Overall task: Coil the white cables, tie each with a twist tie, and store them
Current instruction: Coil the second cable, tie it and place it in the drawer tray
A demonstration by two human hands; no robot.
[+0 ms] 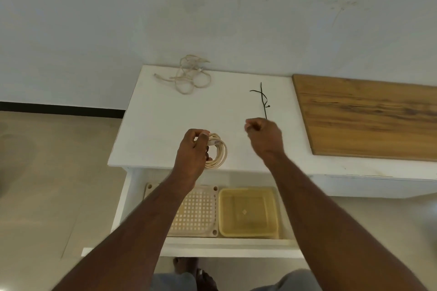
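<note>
A coiled white cable [218, 153] hangs over the front of the white table [165, 120], with my left hand [192, 151] shut on its left side. My right hand [262, 136] hovers to the right with its fingers curled; its fingertips sit at the near end of the black twist ties [262, 98] lying on the table, and whether it grips one is unclear. A second white cable [186, 75] lies loose and tangled at the table's far left corner.
Below the table's front edge an open drawer [227, 247] holds a perforated cream basket [197, 210] and a yellow tub [248, 212] side by side. A wooden board [369, 118] lies on the right. The wall stands right behind the table.
</note>
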